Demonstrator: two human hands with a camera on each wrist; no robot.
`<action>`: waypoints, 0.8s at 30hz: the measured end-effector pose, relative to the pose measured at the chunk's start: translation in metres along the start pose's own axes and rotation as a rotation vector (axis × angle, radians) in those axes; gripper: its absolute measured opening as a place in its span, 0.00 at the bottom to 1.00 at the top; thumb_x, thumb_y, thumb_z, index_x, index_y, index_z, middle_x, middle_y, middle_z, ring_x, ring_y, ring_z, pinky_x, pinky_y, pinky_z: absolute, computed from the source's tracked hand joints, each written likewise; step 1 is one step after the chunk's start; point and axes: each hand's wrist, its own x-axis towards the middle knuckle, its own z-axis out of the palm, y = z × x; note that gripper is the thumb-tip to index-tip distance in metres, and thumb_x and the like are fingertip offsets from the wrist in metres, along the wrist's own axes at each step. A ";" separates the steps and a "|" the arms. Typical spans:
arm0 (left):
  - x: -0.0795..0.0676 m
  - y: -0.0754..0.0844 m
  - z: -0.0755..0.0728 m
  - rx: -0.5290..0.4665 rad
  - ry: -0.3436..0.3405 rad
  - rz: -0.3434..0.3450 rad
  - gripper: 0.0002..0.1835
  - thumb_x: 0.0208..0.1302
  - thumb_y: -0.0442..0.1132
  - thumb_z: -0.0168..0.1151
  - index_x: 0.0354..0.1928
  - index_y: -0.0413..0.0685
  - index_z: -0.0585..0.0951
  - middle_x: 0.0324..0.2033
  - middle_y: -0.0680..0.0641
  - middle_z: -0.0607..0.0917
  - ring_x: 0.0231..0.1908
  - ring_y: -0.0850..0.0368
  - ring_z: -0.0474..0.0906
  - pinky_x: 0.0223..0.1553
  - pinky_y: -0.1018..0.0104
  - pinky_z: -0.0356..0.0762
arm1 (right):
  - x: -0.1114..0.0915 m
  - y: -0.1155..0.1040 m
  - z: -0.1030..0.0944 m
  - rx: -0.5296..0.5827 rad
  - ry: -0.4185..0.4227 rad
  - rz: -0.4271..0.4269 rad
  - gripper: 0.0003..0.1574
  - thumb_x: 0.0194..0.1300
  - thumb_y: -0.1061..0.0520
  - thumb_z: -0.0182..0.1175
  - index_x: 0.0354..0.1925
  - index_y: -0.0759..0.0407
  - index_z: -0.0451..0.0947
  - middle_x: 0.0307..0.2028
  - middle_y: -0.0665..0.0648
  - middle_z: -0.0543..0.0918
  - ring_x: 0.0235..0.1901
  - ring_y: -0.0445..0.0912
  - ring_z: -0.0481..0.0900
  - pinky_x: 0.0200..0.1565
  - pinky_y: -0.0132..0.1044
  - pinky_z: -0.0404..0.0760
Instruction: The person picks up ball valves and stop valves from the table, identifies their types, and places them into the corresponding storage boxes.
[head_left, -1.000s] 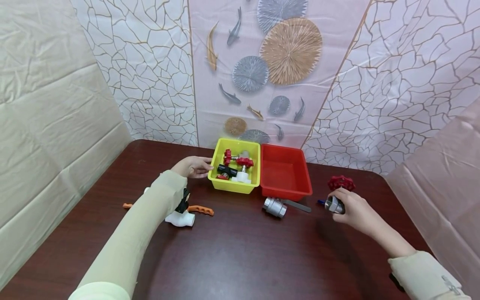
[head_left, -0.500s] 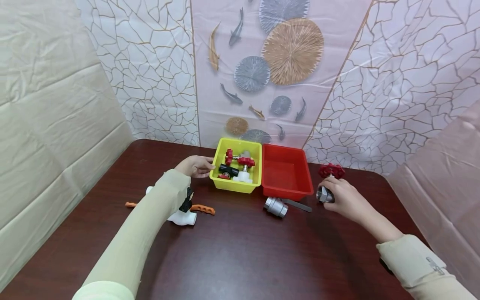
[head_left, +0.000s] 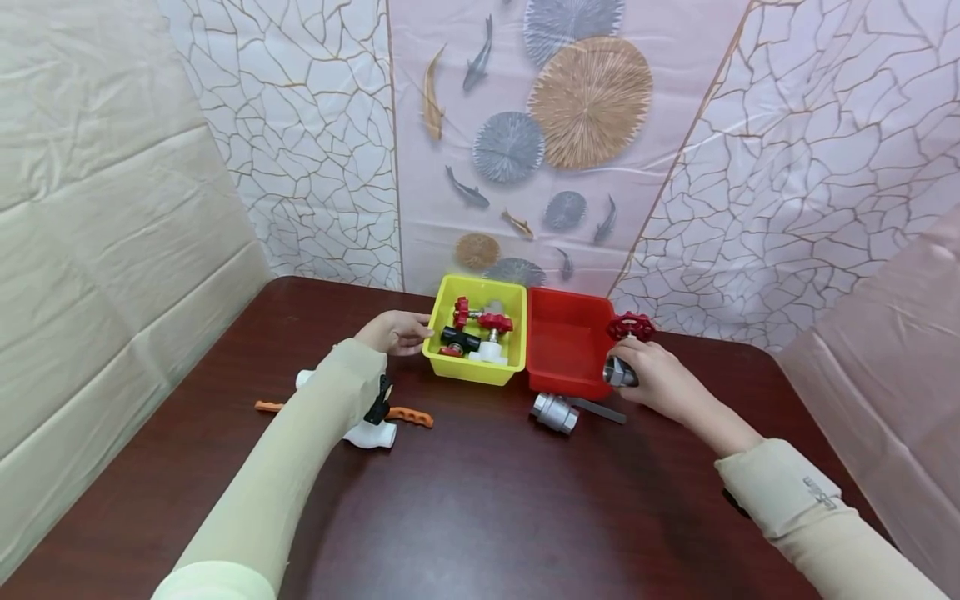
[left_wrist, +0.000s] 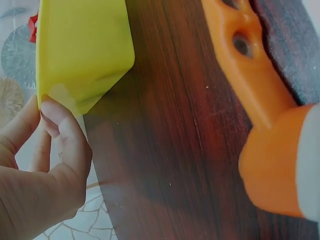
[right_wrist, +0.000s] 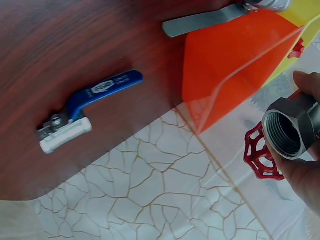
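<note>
Left hand (head_left: 397,333) pinches the left rim of the yellow bin (head_left: 474,372), likely steadying it near the far edge of the desk (head_left: 480,492); beside it, the red bin (head_left: 562,385) has open room inside, a silver valve (head_left: 554,413) crowding its front wall; the right hand (head_left: 660,375) grips a red-wheeled valve (head_left: 619,372) aloft by its body, near that bin's right rim.

A draped booth (head_left: 300,142): wrinkled cloth sheets (head_left: 97,208) and a fish-printed hanging (head_left: 517,192) border a dark wood-grain surface (head_left: 480,508) bearing pipe valves (head_left: 556,413).
</note>
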 end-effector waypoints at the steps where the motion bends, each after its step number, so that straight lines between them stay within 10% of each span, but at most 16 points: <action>1: 0.000 0.001 0.001 0.002 0.012 0.002 0.29 0.65 0.31 0.56 0.68 0.53 0.66 0.62 0.45 0.73 0.36 0.60 0.74 0.35 0.73 0.77 | 0.002 -0.001 0.000 -0.001 0.002 -0.003 0.24 0.44 0.67 0.69 0.43 0.69 0.77 0.40 0.64 0.80 0.35 0.56 0.76 0.38 0.51 0.78; 24: 0.002 -0.002 0.004 -0.031 0.073 -0.008 0.27 0.64 0.33 0.58 0.65 0.52 0.70 0.60 0.46 0.75 0.37 0.59 0.73 0.32 0.74 0.76 | 0.055 -0.017 0.012 -0.006 -0.081 -0.022 0.20 0.47 0.64 0.70 0.42 0.65 0.79 0.39 0.61 0.80 0.38 0.52 0.77 0.43 0.49 0.78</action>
